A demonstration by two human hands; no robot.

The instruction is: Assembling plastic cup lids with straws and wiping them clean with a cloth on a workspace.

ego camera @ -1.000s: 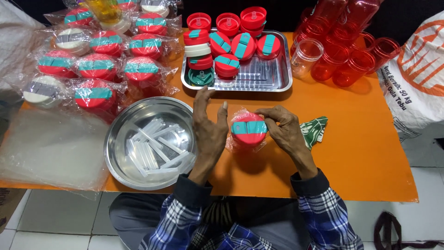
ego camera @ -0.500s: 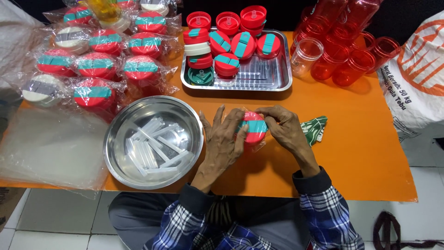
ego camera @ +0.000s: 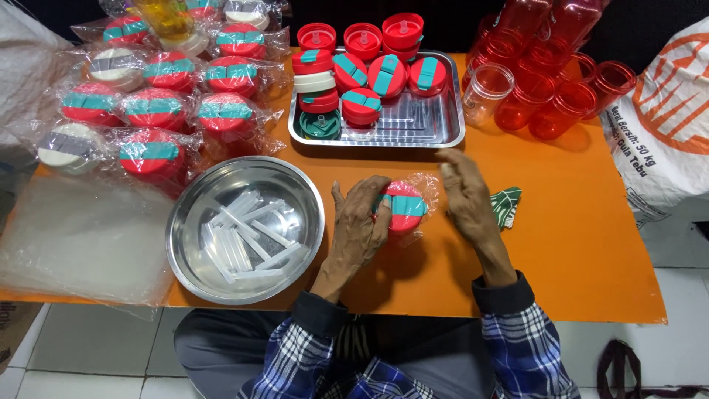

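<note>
Bright, even light falls from above, and the orange tabletop (ego camera: 561, 244) looks saturated. The steel bowl (ego camera: 245, 229) and metal tray (ego camera: 413, 127) carry white glare, as do the clear plastic wrappers (ego camera: 74, 244). Soft shadows lie under the left hand (ego camera: 362, 225) and right hand (ego camera: 465, 196). The right hand's fingertips are slightly blurred. Straight edges bow toward the frame's borders.

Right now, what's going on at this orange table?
A person in a plaid shirt sits at the orange table. The left hand presses on a red lid with a teal flap, wrapped in a clear plastic bag. The right hand hovers open beside it. A round steel bowl of white sticks sits to the left, bagged lids are piled behind it, and a steel tray holds unwrapped lids. Red cups stand at the far right.
</note>
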